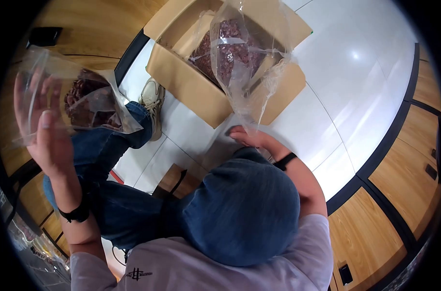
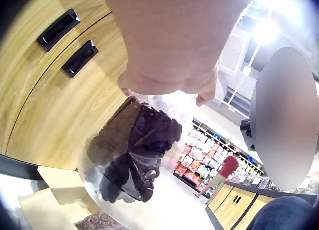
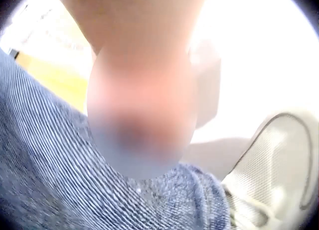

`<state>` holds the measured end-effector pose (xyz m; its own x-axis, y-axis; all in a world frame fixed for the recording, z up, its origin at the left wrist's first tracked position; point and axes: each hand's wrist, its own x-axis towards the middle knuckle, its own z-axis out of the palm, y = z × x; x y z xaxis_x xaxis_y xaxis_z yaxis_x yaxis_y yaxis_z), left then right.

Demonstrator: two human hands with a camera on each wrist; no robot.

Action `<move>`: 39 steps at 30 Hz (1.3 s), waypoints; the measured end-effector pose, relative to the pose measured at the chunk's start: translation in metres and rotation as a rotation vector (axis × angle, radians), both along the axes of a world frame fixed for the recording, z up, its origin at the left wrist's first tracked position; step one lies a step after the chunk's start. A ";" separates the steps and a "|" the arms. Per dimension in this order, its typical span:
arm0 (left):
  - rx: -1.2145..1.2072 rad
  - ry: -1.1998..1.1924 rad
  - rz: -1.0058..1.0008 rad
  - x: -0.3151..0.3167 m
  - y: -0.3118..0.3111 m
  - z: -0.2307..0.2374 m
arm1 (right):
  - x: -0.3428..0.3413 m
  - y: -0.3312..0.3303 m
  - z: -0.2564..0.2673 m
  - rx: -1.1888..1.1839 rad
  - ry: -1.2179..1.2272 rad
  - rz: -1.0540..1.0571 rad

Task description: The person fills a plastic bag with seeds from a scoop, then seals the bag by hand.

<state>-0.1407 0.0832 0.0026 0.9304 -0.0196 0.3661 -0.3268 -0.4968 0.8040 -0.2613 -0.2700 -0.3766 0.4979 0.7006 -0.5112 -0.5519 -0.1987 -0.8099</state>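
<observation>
My left hand [image 1: 48, 138] holds up a clear plastic bag [image 1: 126, 109] at the left of the head view, thumb on the near side and fingers showing through the film. Inside lie dark reddish-brown dried pieces [image 1: 92, 99], which look nearly black in the left wrist view. My right hand [image 1: 247, 137] rests by the raised knee, its fingers loosely bent and holding nothing visible. Just beyond it stands an open cardboard box [image 1: 186, 87]. A large clear liner bag [image 1: 273, 29] rises out of the box, with a heap of dark red pieces [image 1: 230, 53] in it.
Wooden cabinets with black handles [image 1: 43, 36] line the left, and more drawers [image 1: 366, 228] curve along the right. Jean-clad legs [image 1: 244, 208] and a shoe [image 1: 152, 104] occupy the white tiled floor. A person in a red top [image 2: 229, 166] is near distant shelves.
</observation>
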 end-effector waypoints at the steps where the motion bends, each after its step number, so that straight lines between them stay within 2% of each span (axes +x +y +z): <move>1: -0.017 -0.021 -0.003 -0.001 -0.007 0.000 | 0.003 -0.023 0.009 0.030 0.213 0.034; 5: -0.083 -0.061 -0.074 -0.006 -0.024 -0.008 | -0.008 -0.089 0.081 -0.062 0.308 -0.305; 7: -0.081 -0.048 -0.117 -0.010 -0.038 -0.009 | 0.005 -0.113 0.136 -0.130 0.243 -0.339; 8: -0.093 -0.045 -0.146 -0.013 -0.046 -0.010 | 0.011 -0.123 0.165 -0.086 0.204 -0.376; 12: -0.108 -0.072 -0.255 -0.025 -0.074 -0.009 | 0.039 -0.109 0.326 -0.072 -0.255 -0.411; 14: -0.109 -0.091 -0.316 -0.032 -0.082 -0.010 | 0.049 -0.075 0.411 -0.195 -0.519 -0.370; 16: -0.152 -0.063 -0.367 -0.042 -0.089 -0.009 | 0.054 -0.037 0.464 -0.264 -0.843 -0.272; 18: -0.187 -0.066 -0.414 -0.050 -0.098 0.000 | 0.056 0.003 0.509 -0.403 -0.938 -0.122; 19: -0.236 -0.033 -0.426 -0.056 -0.100 0.002 | 0.056 0.024 0.520 -0.418 -0.953 -0.125; 21: -0.265 0.003 -0.461 -0.067 -0.098 0.009 | 0.057 0.059 0.540 -0.621 -1.065 0.066; 24: -0.297 0.017 -0.483 -0.077 -0.088 0.016 | 0.059 0.094 0.536 -0.693 -1.166 0.118; 25: -0.285 0.011 -0.485 -0.080 -0.081 0.014 | 0.058 0.107 0.538 -0.832 -1.141 0.195; 29: -0.297 0.059 -0.473 -0.093 -0.056 0.028 | 0.055 0.142 0.541 -0.864 -1.199 0.282; 31: -0.311 0.078 -0.441 -0.096 -0.045 0.031 | 0.055 0.156 0.554 -0.739 -1.027 0.192; 32: -0.315 0.103 -0.428 -0.096 -0.041 0.032 | 0.057 0.159 0.551 -0.741 -1.028 0.206; 34: -0.325 0.109 -0.411 -0.095 -0.034 0.033 | 0.062 0.162 0.543 -0.595 -1.070 0.109; 35: -0.331 0.052 -0.400 -0.093 -0.031 0.032 | 0.064 0.163 0.543 -0.596 -1.065 0.115; 37: -0.348 0.034 -0.352 -0.083 -0.026 0.030 | 0.075 0.168 0.547 -0.529 -0.887 -0.002; 38: -0.346 0.043 -0.352 -0.079 -0.026 0.029 | 0.081 0.166 0.546 -0.526 -0.879 -0.003; 39: -0.346 0.032 -0.337 -0.075 -0.027 0.029 | 0.088 0.162 0.545 -0.521 -0.927 -0.094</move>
